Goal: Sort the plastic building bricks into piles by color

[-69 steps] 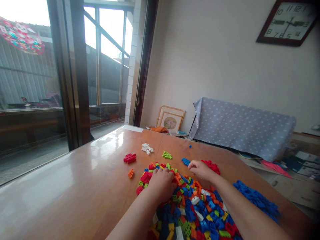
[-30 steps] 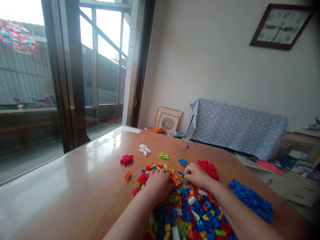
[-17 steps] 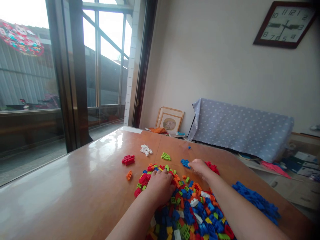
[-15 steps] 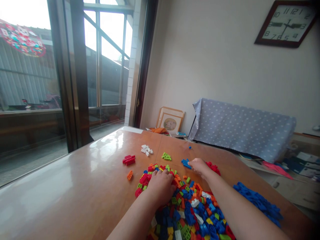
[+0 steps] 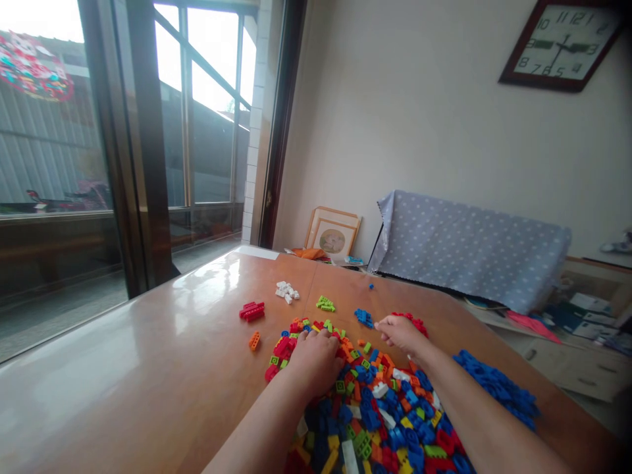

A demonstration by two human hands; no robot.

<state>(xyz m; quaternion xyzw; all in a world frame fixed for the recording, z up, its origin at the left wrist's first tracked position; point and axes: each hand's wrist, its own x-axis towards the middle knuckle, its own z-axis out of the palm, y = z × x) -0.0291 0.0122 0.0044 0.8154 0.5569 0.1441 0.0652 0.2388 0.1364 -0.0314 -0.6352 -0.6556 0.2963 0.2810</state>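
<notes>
My left hand rests palm down on the far left part of a big heap of mixed toy building bricks, its fingers spread over the bricks. Whatever lies under the palm is hidden. My right hand hovers beyond the heap with its fingers curled together, and no brick shows in them. Just left of its fingertips, with a small gap, lies a little group of blue bricks. Red bricks lie behind that hand, partly covered by it.
On the brown table sit small sorted groups: white bricks, lime green bricks, dark red bricks and an orange brick. One small blue piece lies farther back. A larger blue pile is at the right.
My right hand has drawn back from the blue group it was touching, and its fingers are now apart from those bricks. My left hand stays on the heap. The view has shifted slightly.
</notes>
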